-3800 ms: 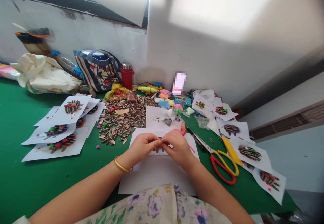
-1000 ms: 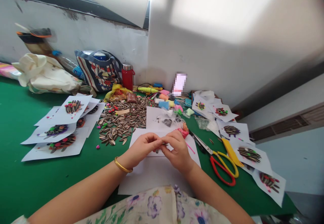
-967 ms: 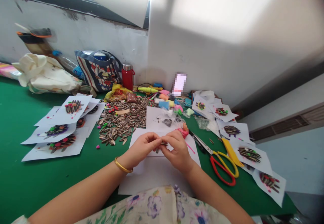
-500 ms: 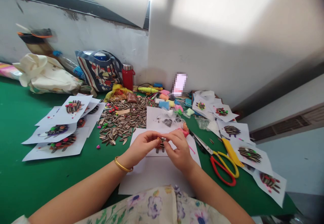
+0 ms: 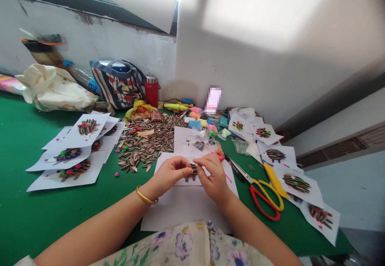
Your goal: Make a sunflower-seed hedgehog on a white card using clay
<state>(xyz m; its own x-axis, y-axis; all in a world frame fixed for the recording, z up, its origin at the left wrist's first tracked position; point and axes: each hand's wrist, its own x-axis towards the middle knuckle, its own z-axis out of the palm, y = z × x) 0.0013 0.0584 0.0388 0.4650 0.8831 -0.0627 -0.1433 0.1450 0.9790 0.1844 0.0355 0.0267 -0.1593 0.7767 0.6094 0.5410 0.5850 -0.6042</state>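
Note:
A small figure of striped seeds (image 5: 194, 171) lies on a white sheet (image 5: 168, 200) in front of me, partly covered by my fingers. My left hand (image 5: 173, 173), with a gold bangle at the wrist, is closed in a pinch at the figure's left side; what it pinches is too small to make out. On the figure's right, my right hand (image 5: 213, 174) has its thumb and forefinger nearly together over the seeds, and anything between them is hidden. Loose sunflower seeds (image 5: 150, 141) lie in a pile beyond my left hand.
Red and yellow scissors (image 5: 264, 197) lie to the right. Sheets with seed figures stand at the left (image 5: 75, 173) and right (image 5: 297, 183). Bags, a red bottle (image 5: 152, 91), coloured clay packs (image 5: 195, 124) and a blurred phone line the wall.
The fingertips of both hands have moved slightly apart, and the left fingers have lowered beside the seed figure. Everything else stays in place.

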